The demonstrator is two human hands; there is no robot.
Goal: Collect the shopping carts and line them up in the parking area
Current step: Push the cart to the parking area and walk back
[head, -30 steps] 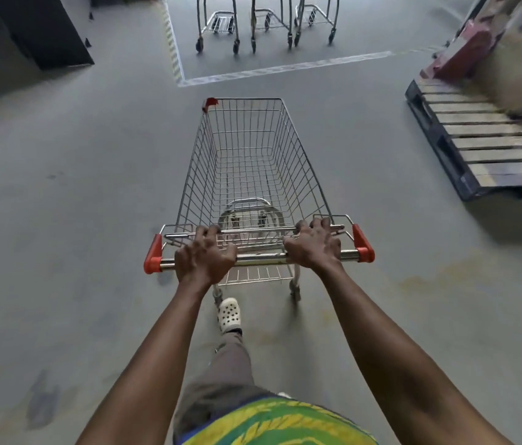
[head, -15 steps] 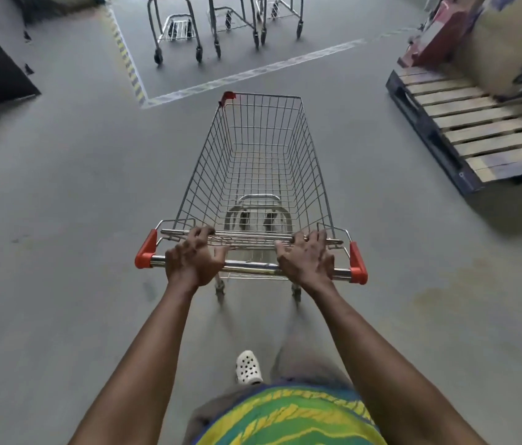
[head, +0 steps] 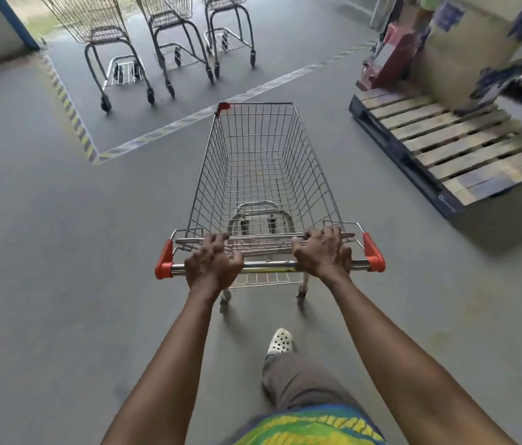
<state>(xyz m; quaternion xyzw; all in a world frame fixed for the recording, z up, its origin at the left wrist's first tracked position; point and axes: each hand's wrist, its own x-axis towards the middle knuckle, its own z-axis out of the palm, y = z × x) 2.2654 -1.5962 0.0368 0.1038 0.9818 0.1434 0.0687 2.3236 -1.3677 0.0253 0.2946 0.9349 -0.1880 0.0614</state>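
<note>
- We have closed on the marked bay since a second ago: the three parked wire shopping carts (head: 170, 43) sat small at the top of the view then, and now fill the upper left, their wheels plainly visible.
- The silver wire shopping cart with red handle caps (head: 269, 175) that we push is now nosing up to the white painted floor line (head: 189, 122); its front edge appears over or just short of that line, where before it was well apart from it.
- Our left hand (head: 211, 268) grips the chrome handle bar, fingers curled over onto the wire flap above it; our right hand (head: 324, 255) is wrapped round the same bar, as in both earlier views.
- The blue-edged wooden pallet (head: 439, 146) now lies beside the cart's right flank.
- We judge the cart still points right of the parked row, so it needs steering left to line up beside the rightmost cart.
</note>
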